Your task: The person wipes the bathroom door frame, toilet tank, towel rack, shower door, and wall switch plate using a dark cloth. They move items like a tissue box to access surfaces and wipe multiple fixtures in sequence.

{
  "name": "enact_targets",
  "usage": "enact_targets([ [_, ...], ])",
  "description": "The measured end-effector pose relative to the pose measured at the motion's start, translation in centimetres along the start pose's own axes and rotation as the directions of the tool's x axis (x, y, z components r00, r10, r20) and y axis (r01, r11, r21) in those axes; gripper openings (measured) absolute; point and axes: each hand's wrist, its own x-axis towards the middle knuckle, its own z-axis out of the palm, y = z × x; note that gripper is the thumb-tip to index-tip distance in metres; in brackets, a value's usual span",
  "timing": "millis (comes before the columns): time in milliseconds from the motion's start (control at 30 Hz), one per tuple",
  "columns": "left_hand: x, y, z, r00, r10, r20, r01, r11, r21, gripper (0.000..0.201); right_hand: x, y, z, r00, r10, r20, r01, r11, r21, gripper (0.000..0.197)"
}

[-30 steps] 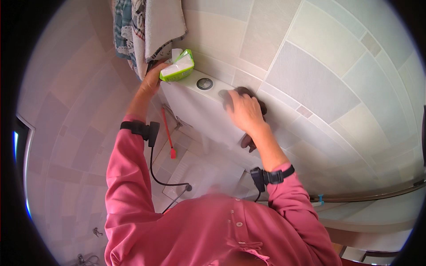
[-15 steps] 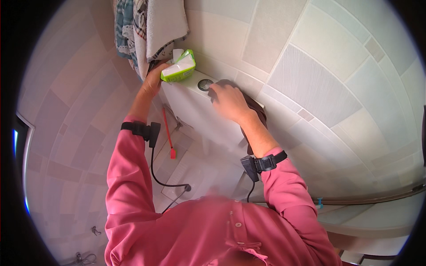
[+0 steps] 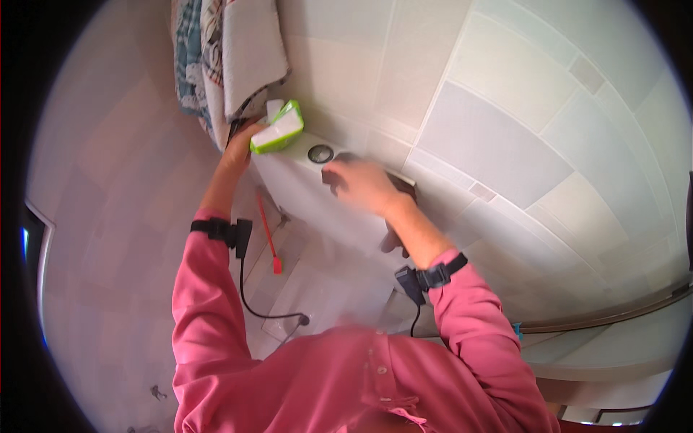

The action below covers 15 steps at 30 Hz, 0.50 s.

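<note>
My right hand (image 3: 364, 186) is closed on a dark brown cloth (image 3: 404, 185) over the right part of a white toilet cistern (image 3: 289, 184). Motion smears its fingers. Just left of it, a round flush button (image 3: 320, 154) is set in the cistern top. A green and white pack of tissues (image 3: 278, 131) sits tilted at the cistern's left end, one white sheet poking up from it. My left hand (image 3: 244, 141) reaches up against the pack's left side. Its fingers are hidden behind the pack and beneath hanging towels (image 3: 253, 58), so its grip does not show.
Tiled wall (image 3: 498, 137) rises close behind and to the right of the cistern. A red long-handled brush or swatter (image 3: 268, 234) hangs low on the left. Black straps with cables (image 3: 249, 292) circle both my forearms. A curved pale ledge (image 3: 577, 364) runs at lower right.
My right hand has drawn back from beside the flush button toward me, pulling the brown cloth along. The whole view has shifted slightly. My left hand stays beside the tissue pack.
</note>
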Motion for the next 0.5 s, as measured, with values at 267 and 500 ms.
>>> enact_targets([
  [267, -0.5, -1.5, 1.1, 0.884, 0.450, -0.125, -0.361, 0.829, 0.428, 0.057, -0.3, 0.3, 0.3, 0.968, 0.202, -0.152, -0.228, 0.957, -0.181, 0.045],
  [500, -0.3, -4.9, 3.3, 0.567, 0.819, 0.088, -0.465, 0.230, 0.855, 0.043, 0.2, -2.7, 3.5, 0.907, 0.395, -0.144, -0.412, 0.904, -0.114, 0.045],
])
